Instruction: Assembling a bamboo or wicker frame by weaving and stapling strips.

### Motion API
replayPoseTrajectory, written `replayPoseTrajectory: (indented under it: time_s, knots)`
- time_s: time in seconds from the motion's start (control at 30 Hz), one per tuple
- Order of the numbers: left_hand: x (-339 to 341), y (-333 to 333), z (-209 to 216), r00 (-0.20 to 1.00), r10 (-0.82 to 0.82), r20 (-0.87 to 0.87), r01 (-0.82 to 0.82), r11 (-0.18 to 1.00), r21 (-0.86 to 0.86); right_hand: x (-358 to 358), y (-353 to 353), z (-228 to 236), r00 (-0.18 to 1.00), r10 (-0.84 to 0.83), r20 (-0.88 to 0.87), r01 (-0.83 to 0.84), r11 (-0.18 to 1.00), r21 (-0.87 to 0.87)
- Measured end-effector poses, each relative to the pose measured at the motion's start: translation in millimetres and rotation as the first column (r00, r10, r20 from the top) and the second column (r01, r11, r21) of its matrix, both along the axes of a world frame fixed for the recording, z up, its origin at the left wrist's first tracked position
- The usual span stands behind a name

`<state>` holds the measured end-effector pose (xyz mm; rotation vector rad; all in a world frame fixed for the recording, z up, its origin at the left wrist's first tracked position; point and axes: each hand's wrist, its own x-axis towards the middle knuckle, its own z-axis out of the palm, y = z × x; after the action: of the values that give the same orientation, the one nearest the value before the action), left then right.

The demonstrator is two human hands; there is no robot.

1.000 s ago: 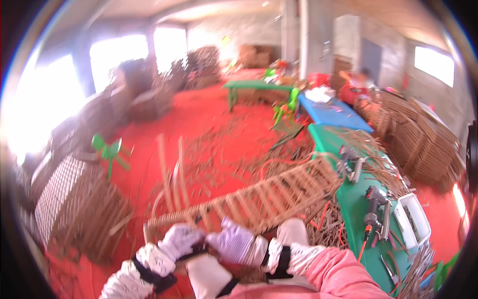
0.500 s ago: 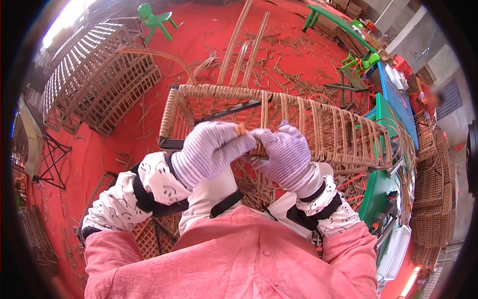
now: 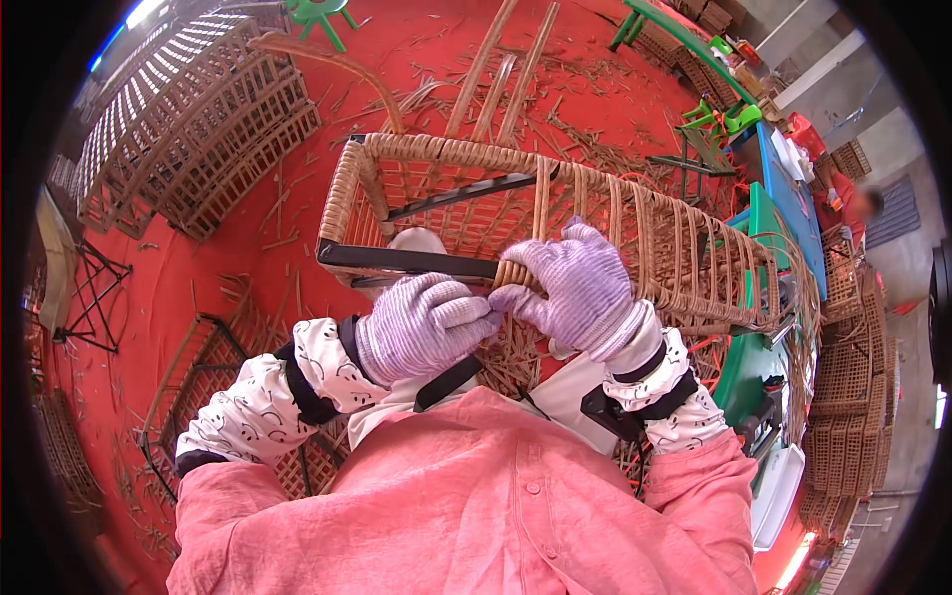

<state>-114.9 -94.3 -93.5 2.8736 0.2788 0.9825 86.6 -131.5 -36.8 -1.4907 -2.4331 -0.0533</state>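
A long rattan-woven frame lies across in front of me, its near side a black metal rail. Light brown rattan strip is wound in several turns around the right end of the bare stretch of rail. My right hand, in a purple-and-white striped glove, grips the rail at these turns, fingers bent over it. My left hand, gloved alike, is just below the rail with its fingers closed and its tips against the right hand's. Anything in its fingers is hidden.
Stacked rattan frames stand at the far left, with a green chair behind. Cut rattan scraps litter the red floor. At right are a blue table, a white tray and another person.
My left hand has dropped from over the rail to below it, uncovering the black rail. The orange-brown strip end that showed at its fingers is out of sight. The right hand has shifted slightly up.
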Motion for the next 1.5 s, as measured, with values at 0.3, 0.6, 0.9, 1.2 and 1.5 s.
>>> replayPoseTrajectory:
  time_s: [0.3, 0.6, 0.9, 1.2, 1.5]
  knots:
    - [-5.8, 20.8, 61.9, 0.989, -0.072, 0.131, 0.098, 0.973, -0.207, -4.0, 6.4, -18.3, 0.980, -0.029, 0.198, -0.019, 0.971, 0.237]
    - [4.5, 90.7, 14.1, 0.756, 0.117, -0.645, -0.158, 0.987, -0.006, -11.4, -0.6, -30.1, 0.991, -0.030, 0.129, -0.009, 0.957, 0.290]
    - [37.8, 99.7, 49.9, 0.721, -0.376, -0.582, -0.056, 0.806, -0.590, -2.4, -2.2, -34.6, 0.976, -0.110, 0.188, 0.063, 0.968, 0.244]
    - [39.8, 81.5, 61.9, 0.860, -0.202, -0.469, -0.262, 0.614, -0.745, -4.3, -0.2, -34.6, 0.962, -0.134, 0.237, 0.056, 0.948, 0.312]
    - [14.6, 75.7, 30.8, 0.975, -0.164, -0.149, -0.011, 0.635, -0.772, -6.8, 6.8, -46.2, 0.991, -0.127, -0.030, 0.131, 0.967, 0.220]
